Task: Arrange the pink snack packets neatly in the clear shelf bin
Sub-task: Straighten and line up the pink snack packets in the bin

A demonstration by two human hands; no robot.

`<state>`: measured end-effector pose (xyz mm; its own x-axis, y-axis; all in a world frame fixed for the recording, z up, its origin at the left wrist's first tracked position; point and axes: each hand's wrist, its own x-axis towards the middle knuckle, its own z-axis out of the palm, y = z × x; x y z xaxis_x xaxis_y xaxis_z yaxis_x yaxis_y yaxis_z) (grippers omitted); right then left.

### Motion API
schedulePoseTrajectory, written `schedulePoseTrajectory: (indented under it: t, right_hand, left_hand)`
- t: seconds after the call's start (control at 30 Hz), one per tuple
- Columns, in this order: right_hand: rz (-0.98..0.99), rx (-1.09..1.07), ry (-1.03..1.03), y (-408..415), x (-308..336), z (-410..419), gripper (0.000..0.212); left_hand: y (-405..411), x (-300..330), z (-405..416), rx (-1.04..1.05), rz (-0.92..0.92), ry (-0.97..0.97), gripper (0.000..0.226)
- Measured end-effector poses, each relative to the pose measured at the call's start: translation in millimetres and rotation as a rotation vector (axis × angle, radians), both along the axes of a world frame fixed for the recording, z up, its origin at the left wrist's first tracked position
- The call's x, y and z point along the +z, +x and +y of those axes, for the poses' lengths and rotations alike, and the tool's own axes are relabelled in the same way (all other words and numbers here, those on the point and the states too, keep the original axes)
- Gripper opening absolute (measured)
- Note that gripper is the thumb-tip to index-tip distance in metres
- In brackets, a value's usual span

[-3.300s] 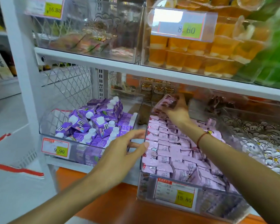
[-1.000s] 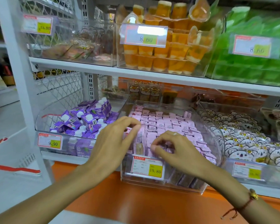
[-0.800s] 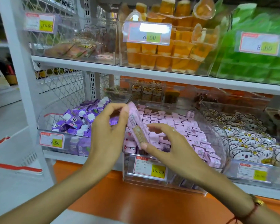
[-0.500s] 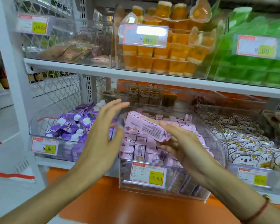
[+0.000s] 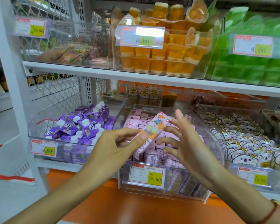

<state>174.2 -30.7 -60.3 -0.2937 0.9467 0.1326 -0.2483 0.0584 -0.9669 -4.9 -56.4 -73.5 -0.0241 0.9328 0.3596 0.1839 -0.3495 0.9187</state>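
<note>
Half a second ago the right hand (image 5: 187,143) carried the long pink packet (image 5: 152,132); now the left hand (image 5: 113,147) pinches its lower end between thumb and fingers, tilted toward one o'clock above the clear bin (image 5: 217,143). The right hand has let go, fingers spread wide at the packet's three o'clock. The packet is glossy, slim and printed; rows of small matte pink packets (image 5: 141,121) fill the rigid, curved-walled bin beneath.

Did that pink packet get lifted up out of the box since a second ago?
Yes. The pink packet stood among the rows inside the clear bin; now the left hand holds it above them, tilted, its top near the bin's back rim.
</note>
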Motion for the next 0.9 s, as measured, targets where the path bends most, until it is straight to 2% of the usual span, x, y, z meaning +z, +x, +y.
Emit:
schedulePoseTrajectory:
  t: [0.07, 0.2, 0.33, 0.4, 0.47, 0.53, 0.6, 0.67, 0.77, 0.87, 0.9]
  right_hand:
    - [-0.056, -0.013, 0.071, -3, -3, -2, 0.038]
    - [-0.120, -0.141, 0.134, -6, -7, -3, 0.038]
    - [-0.002, -0.220, 0.049, -1, -8, 0, 0.033]
    - [0.118, -0.162, -0.036, 0, -7, -1, 0.037]
    - [0.170, -0.078, -0.066, -2, -7, -5, 0.040]
    - [0.133, -0.012, -0.048, -6, -8, -9, 0.037]
    - [-0.011, -0.031, 0.019, -10, -9, -10, 0.035]
    - [-0.171, -0.074, 0.118, -12, -12, -9, 0.035]
    - [-0.289, -0.099, 0.193, -12, -17, -7, 0.039]
    - [-0.571, -0.144, 0.374, -12, -22, -6, 0.053]
    - [-0.605, -0.161, 0.387, -11, -24, -4, 0.057]
  left_hand:
    - [0, -2, 0, -0.003, 0.073, 0.024, 0.045]
    - [-6, -4, 0, -0.013, 0.277, 0.103, 0.038]
    - [-22, -1, -1, 0.124, 0.495, 0.245, 0.038]
    - [-24, -1, -4, 0.104, 0.432, 0.217, 0.042]
    - [-21, -1, -6, 0.017, 0.205, 0.088, 0.049]
    - [-21, -2, -5, -0.034, -0.032, -0.009, 0.050]
    - [-25, 0, -5, -0.018, -0.148, -0.032, 0.046]
    - [-27, 3, -6, 0.007, -0.119, -0.019, 0.043]
    - [-26, 4, -9, 0.053, -0.014, 0.038, 0.038]
    - [-25, 8, -9, 0.061, -0.042, 0.117, 0.035]
    - [-26, 9, -8, 0.062, -0.083, 0.126, 0.033]
